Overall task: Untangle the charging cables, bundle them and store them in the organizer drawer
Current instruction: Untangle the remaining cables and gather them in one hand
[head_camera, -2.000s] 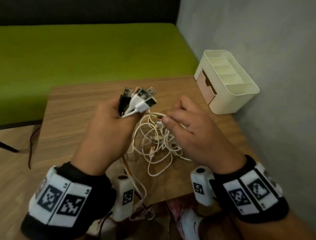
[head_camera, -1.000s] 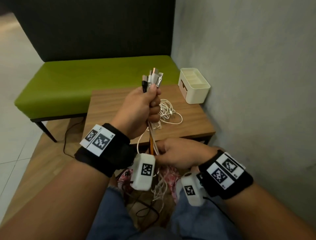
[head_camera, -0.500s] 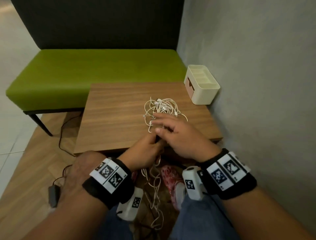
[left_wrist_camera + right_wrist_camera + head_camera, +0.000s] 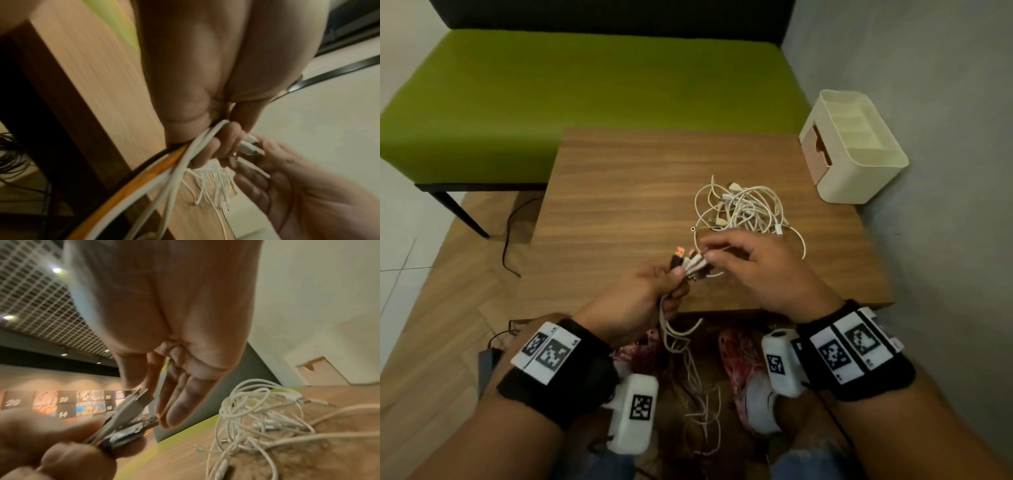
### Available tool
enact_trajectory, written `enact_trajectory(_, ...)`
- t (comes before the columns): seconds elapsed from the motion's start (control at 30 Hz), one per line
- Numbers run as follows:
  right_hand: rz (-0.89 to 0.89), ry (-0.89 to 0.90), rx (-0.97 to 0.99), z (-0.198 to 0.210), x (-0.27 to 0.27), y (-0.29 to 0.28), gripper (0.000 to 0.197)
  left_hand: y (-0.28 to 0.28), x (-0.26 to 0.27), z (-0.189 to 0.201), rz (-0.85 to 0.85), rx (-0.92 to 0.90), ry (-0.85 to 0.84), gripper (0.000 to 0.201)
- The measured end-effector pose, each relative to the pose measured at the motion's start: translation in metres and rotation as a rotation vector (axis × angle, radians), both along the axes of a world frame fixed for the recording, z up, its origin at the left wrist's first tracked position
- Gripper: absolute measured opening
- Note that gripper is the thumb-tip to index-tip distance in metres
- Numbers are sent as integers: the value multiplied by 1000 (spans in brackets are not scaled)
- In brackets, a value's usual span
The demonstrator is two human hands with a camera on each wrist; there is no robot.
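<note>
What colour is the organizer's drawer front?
Light pinkish tan, on the cream organizer; drawer front clearest in the head view.

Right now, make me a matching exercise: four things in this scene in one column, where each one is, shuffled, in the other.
Things:
1. plugs
2. cable tangle
3. organizer
4. bench

Places:
A. by the wall at the table's right edge
B. gripped in the left hand
C. behind the table
D. loose on the tabletop, beyond the right hand

Pairs: 1-B, 2-D, 3-A, 4-C
</note>
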State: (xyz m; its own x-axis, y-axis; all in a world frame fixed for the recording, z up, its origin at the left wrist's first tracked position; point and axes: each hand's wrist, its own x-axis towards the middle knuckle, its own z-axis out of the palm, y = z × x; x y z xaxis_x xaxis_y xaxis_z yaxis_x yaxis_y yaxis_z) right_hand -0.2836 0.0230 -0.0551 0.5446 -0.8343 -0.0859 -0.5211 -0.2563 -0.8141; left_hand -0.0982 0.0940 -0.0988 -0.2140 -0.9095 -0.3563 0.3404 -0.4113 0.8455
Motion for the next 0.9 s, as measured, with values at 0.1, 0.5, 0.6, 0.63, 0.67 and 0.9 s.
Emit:
enact_trajectory(0.1, -185, -2, 28, -11, 1, -22, 4, -17, 12, 1, 112, 20, -98, 16)
enact_trajectory(0.5, 22, 408, -54, -56, 16, -33, 13, -90, -16, 5, 158, -51, -320, 34)
enact_trajectory(0.6, 115, 474, -175, -64, 17, -33, 16, -95, -17, 3, 168, -97, -347, 32)
enact_trajectory(0.63, 135, 466, -215, -66, 17, -32, 15, -99, -17, 3, 182, -108, -332, 30)
enact_trajectory(0.67, 155, 439, -257, -69, 17, -32, 13, -103, -16, 5, 199, -114, -308, 29)
enact_trajectory(0.9, 20, 207, -26, -31, -12, -52, 5, -137, -7, 16, 271, -84, -71, 20)
